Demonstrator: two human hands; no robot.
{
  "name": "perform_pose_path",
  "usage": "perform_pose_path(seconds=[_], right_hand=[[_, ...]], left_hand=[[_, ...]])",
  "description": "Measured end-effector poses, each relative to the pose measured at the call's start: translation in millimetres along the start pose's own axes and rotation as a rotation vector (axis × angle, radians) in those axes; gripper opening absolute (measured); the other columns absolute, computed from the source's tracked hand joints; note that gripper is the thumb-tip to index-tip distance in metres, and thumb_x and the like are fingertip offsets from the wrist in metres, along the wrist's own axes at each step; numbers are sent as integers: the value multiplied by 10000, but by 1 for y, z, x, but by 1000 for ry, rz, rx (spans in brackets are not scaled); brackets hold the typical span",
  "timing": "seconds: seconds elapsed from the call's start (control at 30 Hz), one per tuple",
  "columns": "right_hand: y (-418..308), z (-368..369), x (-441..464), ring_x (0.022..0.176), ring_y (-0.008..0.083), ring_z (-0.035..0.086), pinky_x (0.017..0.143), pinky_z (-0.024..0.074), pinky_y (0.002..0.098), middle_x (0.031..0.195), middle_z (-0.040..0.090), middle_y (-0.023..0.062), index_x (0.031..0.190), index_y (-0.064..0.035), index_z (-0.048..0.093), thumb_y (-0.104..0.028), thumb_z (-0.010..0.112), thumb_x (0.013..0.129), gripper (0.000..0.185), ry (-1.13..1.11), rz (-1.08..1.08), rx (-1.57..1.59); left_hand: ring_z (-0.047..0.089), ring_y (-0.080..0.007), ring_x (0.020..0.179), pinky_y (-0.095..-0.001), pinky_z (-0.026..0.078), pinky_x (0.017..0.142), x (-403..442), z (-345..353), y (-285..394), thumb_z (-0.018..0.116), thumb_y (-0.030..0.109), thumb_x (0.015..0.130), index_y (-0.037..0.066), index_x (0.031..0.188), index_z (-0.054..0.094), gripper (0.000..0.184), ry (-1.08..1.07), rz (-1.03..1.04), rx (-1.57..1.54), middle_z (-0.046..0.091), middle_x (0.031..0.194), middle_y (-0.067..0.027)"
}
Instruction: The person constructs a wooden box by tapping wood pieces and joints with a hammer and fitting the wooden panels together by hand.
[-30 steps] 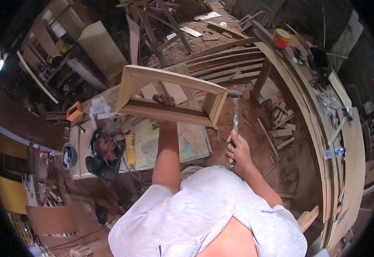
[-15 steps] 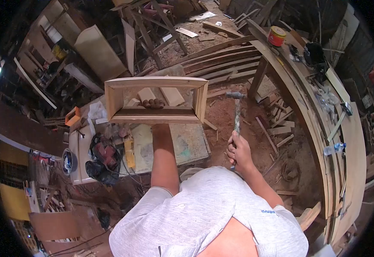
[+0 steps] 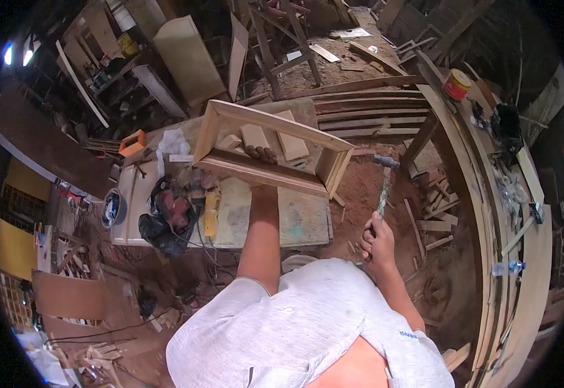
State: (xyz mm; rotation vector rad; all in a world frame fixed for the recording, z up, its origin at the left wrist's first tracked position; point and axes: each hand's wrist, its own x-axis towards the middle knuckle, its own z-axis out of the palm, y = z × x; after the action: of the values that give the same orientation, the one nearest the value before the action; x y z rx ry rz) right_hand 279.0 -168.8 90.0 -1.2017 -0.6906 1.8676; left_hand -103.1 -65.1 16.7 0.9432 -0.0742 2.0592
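Nearest, below the person's chest, the right hand (image 3: 377, 240) has its fingers wrapped around the handle of a hammer (image 3: 383, 194), whose head points away from the body. Ahead and to the left, the left hand (image 3: 261, 154) is curled over the lower rail of a rectangular wooden frame (image 3: 295, 182), knuckles showing through the opening; its thumb is hidden. The frame appears above the desk (image 3: 295, 223), its right end reaching past the desk's right edge in this view, with a slim gap to the hammer head. Beyond that edge, open room shows over the sawdust-strewn floor (image 3: 359, 184), bounded on the right by long boards (image 3: 466, 174). To the left, a yellow tool (image 3: 211, 213) and a black plastic bag (image 3: 164, 234) crowd the desk. The frame is pale, bare wood with deep, stepped sides and a shaded inner lower face; it tilts down to the right. Two flat wood pieces (image 3: 291, 138) show through it. Farther off, a board (image 3: 188, 61) leans in dim light; it looks like plywood, though the surroundings are murky.
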Motion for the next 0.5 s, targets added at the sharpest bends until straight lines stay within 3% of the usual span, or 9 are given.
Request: perform_pose_path(seconds=[0.1,0.2,0.3,0.37,0.43,0.5], right_hand=[[2,-1,0,413,77,344,355,306,274,602,367,-35,946,-101,506,-507,563,1106,440,-7,-7,-4],[2,1,0,420,66,329,354,292,260,606,363,-47,937,-106,510,-500,556,1111,433,-8,-19,2],[1,1,1,422,61,318,353,281,253,606,356,-54,937,-109,511,-499,555,1112,430,11,-20,-10],[0,1,1,421,61,316,353,281,255,604,352,-54,941,-108,508,-503,557,1110,432,17,-22,-24],[-1,1,0,420,61,313,353,282,257,602,349,-54,946,-108,505,-507,558,1109,434,14,-30,-35],[-2,-3,1,422,72,340,360,313,271,602,363,-42,943,-105,510,-521,566,1099,447,14,-29,-75]], left_hand=[[613,-243,740,-405,526,701,-6,-5,2,600,575,1042,120,960,594,462,47,6,-41,635,801,-66],[688,-258,866,-406,581,815,-6,-11,14,596,640,1027,90,1096,651,556,-49,-24,-74,716,943,-81],[730,-273,713,-402,624,584,-12,-5,16,458,918,899,77,1076,694,891,182,45,-51,738,849,-98],[731,-264,707,-406,627,575,-16,3,18,419,941,892,96,1133,683,918,398,82,62,745,878,-90],[733,-260,711,-412,637,582,-22,2,19,390,948,896,109,1185,671,931,475,101,155,748,910,-89],[738,-265,728,-423,653,603,-25,-3,21,377,932,914,111,1220,662,921,381,105,217,746,939,-98]])
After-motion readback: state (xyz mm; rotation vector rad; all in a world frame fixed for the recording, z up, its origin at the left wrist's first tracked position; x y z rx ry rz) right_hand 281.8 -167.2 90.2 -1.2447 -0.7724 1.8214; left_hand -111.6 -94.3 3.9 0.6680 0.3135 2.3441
